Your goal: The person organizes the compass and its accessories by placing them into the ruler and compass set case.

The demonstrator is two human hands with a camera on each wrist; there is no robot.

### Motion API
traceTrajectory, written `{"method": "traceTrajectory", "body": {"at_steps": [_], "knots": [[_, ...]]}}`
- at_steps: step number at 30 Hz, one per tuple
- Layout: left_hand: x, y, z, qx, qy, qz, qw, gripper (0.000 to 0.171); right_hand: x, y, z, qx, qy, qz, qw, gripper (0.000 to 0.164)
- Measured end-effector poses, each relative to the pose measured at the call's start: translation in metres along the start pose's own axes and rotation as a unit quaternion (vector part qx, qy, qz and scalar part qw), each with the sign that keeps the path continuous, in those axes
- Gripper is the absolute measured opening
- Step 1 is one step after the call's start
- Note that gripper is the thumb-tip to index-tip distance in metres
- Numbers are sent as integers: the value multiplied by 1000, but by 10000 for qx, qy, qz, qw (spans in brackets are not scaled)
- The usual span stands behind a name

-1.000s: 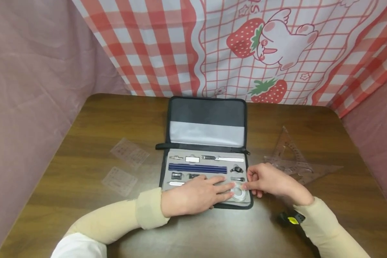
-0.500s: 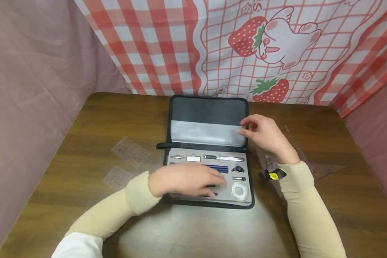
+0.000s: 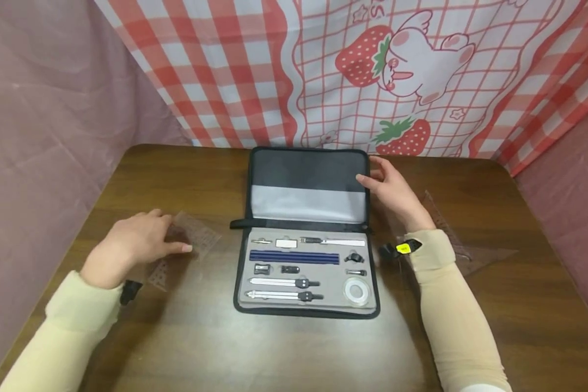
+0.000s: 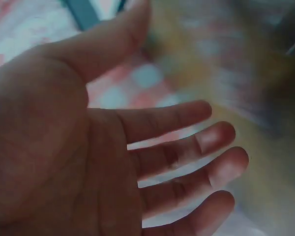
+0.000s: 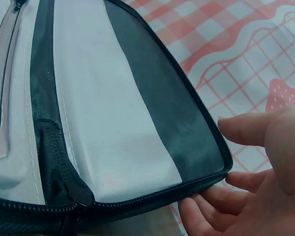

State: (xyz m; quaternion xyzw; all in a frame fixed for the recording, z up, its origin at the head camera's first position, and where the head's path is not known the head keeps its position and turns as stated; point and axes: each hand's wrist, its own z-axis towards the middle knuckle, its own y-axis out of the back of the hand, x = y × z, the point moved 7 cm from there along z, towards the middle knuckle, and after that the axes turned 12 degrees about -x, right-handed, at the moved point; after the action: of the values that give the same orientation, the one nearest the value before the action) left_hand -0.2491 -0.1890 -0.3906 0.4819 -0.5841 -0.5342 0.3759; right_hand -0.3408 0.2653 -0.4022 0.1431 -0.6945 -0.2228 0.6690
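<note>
Left hand (image 3: 134,239) has swung off the tray to the left since the last look; right hand (image 3: 394,190) has gone up to the far right corner of the cover (image 3: 308,167). Left fingers spread apart, nearly straight, nothing in them; they partly hide the nearer clear sheet (image 3: 159,276), contact uncertain. Right thumb and fingers bracket the cover's corner, thumb on the inner side; whether they pinch, cannot tell.

Step in hand, by my reading: getting hold of the cover. Best done with thumb and fingers squarely on the zipped edge, raising it evenly, zip teeth kept free, so nothing jolts from the tray.

The zipped case (image 3: 306,313) lies open mid-worktop (image 3: 299,354), cover away from the person. Black edging; cover dark grey with a pale pocket (image 3: 307,204) below. Pale tray: blue sticks (image 3: 294,257), silver tools with black heads (image 3: 274,282), round white ring (image 3: 348,292), all seated. Clear set squares (image 3: 487,261) lie right, partly behind the right forearm.
</note>
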Motion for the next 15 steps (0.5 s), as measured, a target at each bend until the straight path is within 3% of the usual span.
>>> {"method": "traceTrajectory", "body": {"at_steps": [3,7,13,15], "knots": [[21,-18,-14,245,350,-5,9991,112,1,-2,0,-12,-16,30,10000,73],[30,-28,-24,291,692,-176,9970,122,2,-3,1,-97,-33,209,9997,70],[25,-32,-24,297,824,-243,9959,123,0,-2,1,-221,-27,324,9992,65],[23,-34,-22,357,816,-264,9957,113,-1,-1,1,-250,-48,333,9991,64]]}}
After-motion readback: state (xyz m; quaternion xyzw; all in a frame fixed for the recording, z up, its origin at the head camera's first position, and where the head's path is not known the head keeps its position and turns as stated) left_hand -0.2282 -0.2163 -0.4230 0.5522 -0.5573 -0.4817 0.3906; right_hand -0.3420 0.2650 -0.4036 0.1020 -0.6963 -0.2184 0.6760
